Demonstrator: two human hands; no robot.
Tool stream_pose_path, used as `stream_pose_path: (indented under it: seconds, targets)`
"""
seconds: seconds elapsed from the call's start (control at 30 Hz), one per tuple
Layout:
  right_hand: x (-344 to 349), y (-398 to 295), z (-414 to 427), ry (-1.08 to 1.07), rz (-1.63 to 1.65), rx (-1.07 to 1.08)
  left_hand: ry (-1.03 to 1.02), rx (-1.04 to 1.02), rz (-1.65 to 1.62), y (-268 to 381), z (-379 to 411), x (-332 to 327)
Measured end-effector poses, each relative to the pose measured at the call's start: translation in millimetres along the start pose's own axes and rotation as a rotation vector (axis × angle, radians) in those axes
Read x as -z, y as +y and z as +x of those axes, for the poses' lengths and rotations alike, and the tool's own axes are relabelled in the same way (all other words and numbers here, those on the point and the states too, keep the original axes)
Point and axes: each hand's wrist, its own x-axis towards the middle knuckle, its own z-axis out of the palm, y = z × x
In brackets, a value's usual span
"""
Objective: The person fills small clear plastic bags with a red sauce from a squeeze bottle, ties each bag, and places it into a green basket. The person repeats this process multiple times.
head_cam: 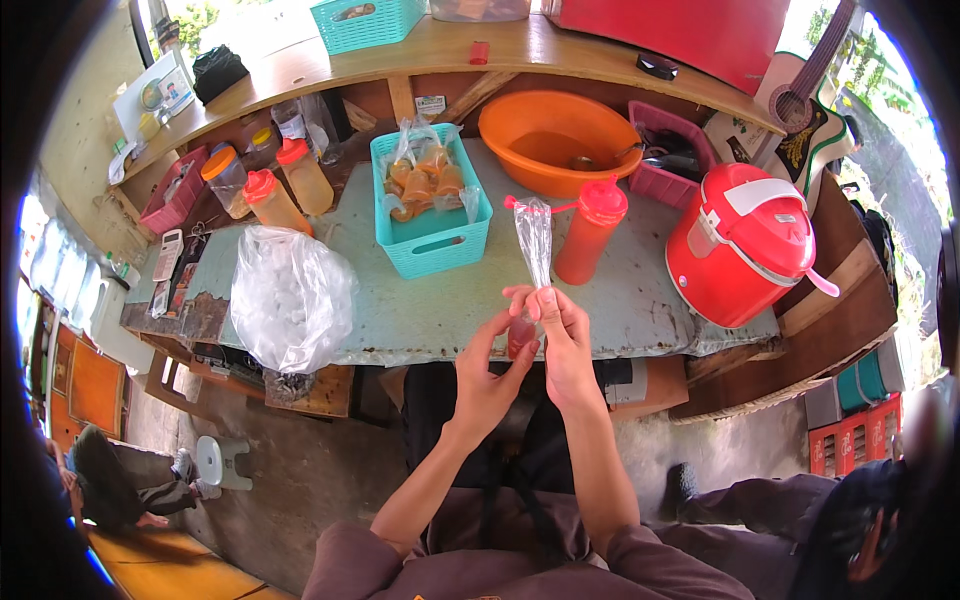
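My right hand [564, 337] pinches the gathered neck of a clear plastic bag [533, 244], whose open upper part stands up above the fingers. The lower end of the bag holds a small amount of red sauce. My left hand [484, 364] has its thumb and fingers around this red-filled end [521, 335]. Beyond the hands stands a red squeeze bottle [590, 232] with its tethered cap hanging off to the left. A turquoise plastic basket [431, 251] to the left holds several tied bags of orange-brown sauce [424, 180].
An orange basin [559, 142] with liquid and a ladle stands behind the bottle. At right is a red rice cooker [742, 244]. A white plastic bag [292, 300] and squeeze bottles [304, 176] are at left. Seated people [120, 480] are at both sides; a guitar [791, 112] leans back right.
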Motion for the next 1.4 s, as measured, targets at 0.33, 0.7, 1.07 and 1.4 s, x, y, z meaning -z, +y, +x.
stream_pose_path:
  seconds: [0.33,0.7,1.07,1.4]
  targets:
    - [-5,-3,-1,-0.072,-0.013,-0.104,-0.002,0.256,-0.450,-1,-11,9]
    - [-4,-23,5,-0.188,0.047,-0.111,-0.553,0.763,-1.612,-21,18,30]
    - [13,-18,29,-0.049,0.005,-0.001,0.079,-0.227,0.214,7,17,-1]
    - [6,-15,26,-0.066,0.065,-0.040,-0.181,0.373,-0.814,1,10,-3]
